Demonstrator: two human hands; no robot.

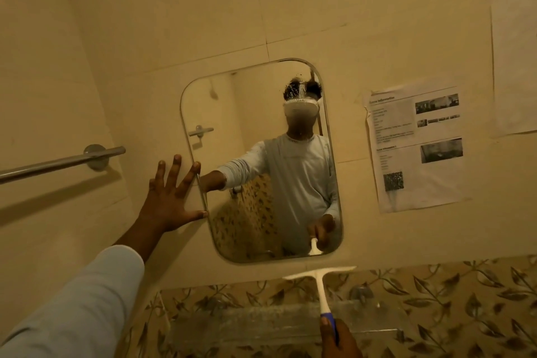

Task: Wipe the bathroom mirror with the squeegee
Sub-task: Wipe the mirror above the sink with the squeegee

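A rounded rectangular mirror [232,113] hangs on the beige tiled wall, tilted in my view. My left hand [170,195] lies flat with spread fingers on the wall, its thumb and forefinger touching the mirror's left edge. My right hand [338,338] grips the blue-ended handle of a white squeegee [319,279] at the bottom of the view. The squeegee's blade sits on the wall just below the mirror's lower edge, off the glass. The mirror reflects a person in a light long-sleeved top and part of the squeegee.
A metal towel bar [58,161] runs along the left wall. A printed paper sheet [418,148] is stuck to the wall right of the mirror, another sheet [514,67] further right. A clear glass shelf [279,325] juts out below, over leaf-patterned tiles [465,299].
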